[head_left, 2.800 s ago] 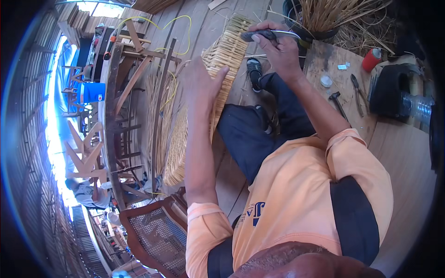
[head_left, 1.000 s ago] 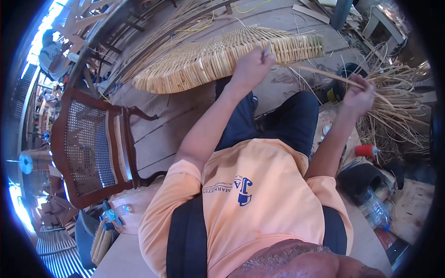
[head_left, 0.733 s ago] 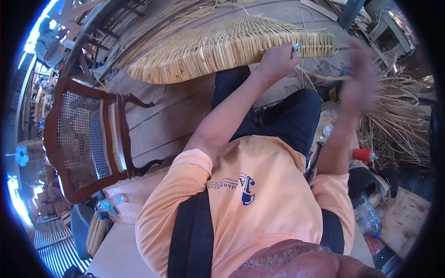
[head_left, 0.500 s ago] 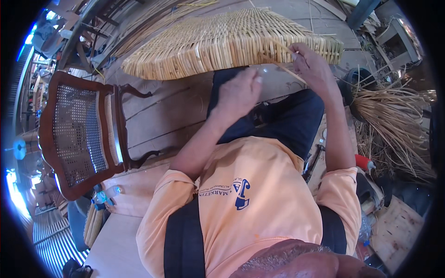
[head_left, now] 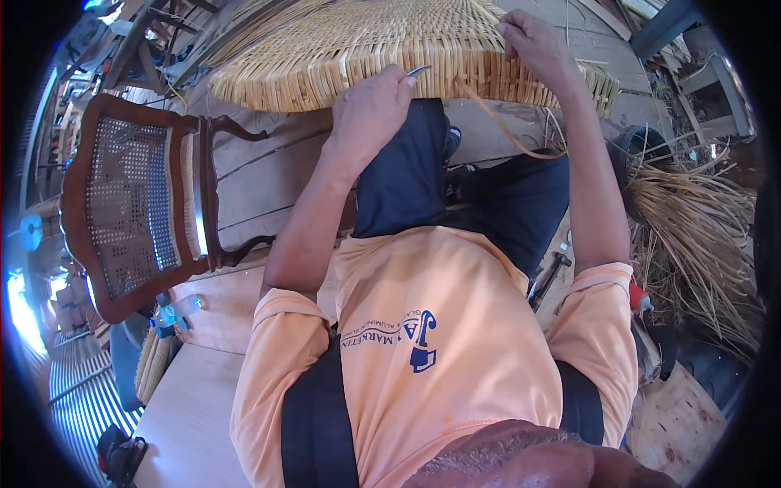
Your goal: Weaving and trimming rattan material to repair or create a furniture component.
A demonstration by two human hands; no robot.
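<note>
While the left hand (head_left: 366, 118) curls closed around a tool (head_left: 418, 71) with a curved metal tip, the right hand (head_left: 541, 53) bunches its fingers over the woven panel (head_left: 350, 53); whether they pinch anything, I cannot tell. The panel spans the view's top, a loose strip (head_left: 508, 134) curving from its edge.

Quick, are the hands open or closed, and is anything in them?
Left hand: closed, holding a metal tool.
Right hand: closed, seemingly pinching a pale strip.
</note>
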